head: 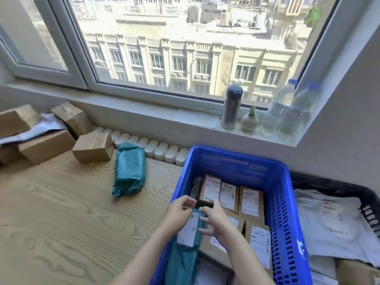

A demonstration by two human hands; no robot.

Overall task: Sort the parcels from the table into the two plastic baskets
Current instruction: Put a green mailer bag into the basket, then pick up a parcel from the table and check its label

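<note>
Teal parcel (129, 169) beside blue basket (284, 204)

Views: 1, head-worn, wide-angle.
Facing: forward and down, over the table (61, 212) toward the window (185, 48).
Nearness: close above both forearms and the blue basket (281, 202).

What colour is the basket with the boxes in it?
Bright blue. The basket shows clearly in the head view, the only one.
</note>
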